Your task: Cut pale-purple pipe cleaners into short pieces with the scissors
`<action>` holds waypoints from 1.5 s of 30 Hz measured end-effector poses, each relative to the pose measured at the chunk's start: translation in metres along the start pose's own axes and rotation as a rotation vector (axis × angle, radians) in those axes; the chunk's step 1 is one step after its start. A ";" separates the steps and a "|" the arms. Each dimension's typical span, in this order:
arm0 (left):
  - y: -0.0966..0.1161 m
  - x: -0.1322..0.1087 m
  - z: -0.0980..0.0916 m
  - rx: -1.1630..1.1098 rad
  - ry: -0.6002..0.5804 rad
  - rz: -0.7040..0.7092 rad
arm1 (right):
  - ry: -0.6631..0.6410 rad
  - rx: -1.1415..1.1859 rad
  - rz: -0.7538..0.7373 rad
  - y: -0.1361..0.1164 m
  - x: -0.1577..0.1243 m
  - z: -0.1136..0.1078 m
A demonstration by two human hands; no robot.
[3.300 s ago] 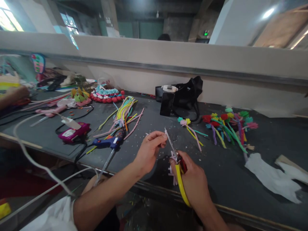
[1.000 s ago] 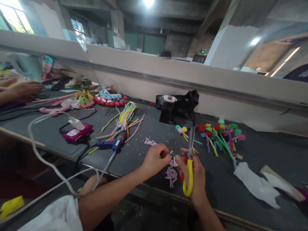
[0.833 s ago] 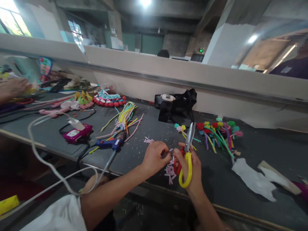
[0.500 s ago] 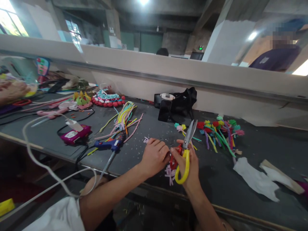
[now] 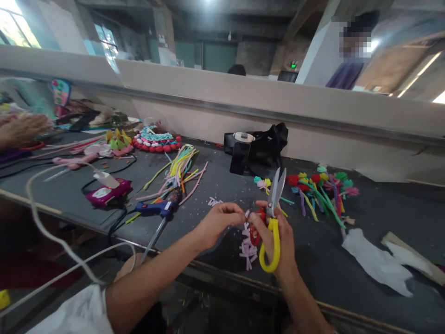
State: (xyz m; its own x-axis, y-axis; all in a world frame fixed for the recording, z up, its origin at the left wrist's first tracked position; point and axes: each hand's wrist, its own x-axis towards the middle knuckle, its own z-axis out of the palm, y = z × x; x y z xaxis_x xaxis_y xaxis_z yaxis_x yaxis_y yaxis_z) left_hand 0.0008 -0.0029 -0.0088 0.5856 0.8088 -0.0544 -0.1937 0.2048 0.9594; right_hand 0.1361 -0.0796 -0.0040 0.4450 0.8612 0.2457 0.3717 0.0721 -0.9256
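My right hand [image 5: 282, 239] holds a pair of scissors [image 5: 276, 192], blades pointing up and slightly apart, one handle yellow and the other red. Close by on the left is my left hand [image 5: 219, 223], thumb and forefinger pinched together near the right thumb. Whatever is in that pinch is too small to make out. Beneath the hands, several short lilac strips [image 5: 248, 250] lie in a loose pile on the dark table [image 5: 208, 253]. A smaller group of lilac pieces [image 5: 214, 202] lies just beyond my left hand.
A blue glue gun [image 5: 158, 208] and a bundle of fuzzy coloured stems [image 5: 181, 169] lie left, beside a purple device [image 5: 108, 193] with a white cable. Coloured fuzzy flowers [image 5: 321, 183] and white cloth [image 5: 377, 262] lie right. A black bag [image 5: 267, 146] stands behind. Another person's hands [image 5: 24, 127] are far left.
My left hand's fingers have gone from curled over to a raised pinch, showing more of the lilac pile. The scissors sit slightly further right in view. A person in the background has shifted left.
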 end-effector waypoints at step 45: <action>0.005 -0.002 0.009 -0.317 0.198 0.173 | -0.063 -0.546 -0.139 0.027 -0.046 0.011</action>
State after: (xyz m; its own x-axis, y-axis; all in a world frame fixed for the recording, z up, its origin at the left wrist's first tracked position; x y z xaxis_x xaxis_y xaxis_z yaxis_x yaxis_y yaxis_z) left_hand 0.0055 -0.0087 -0.0013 0.3662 0.9304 0.0181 -0.5273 0.1914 0.8278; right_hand 0.1174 -0.1115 -0.0434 0.3186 0.8916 0.3219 0.7985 -0.0694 -0.5980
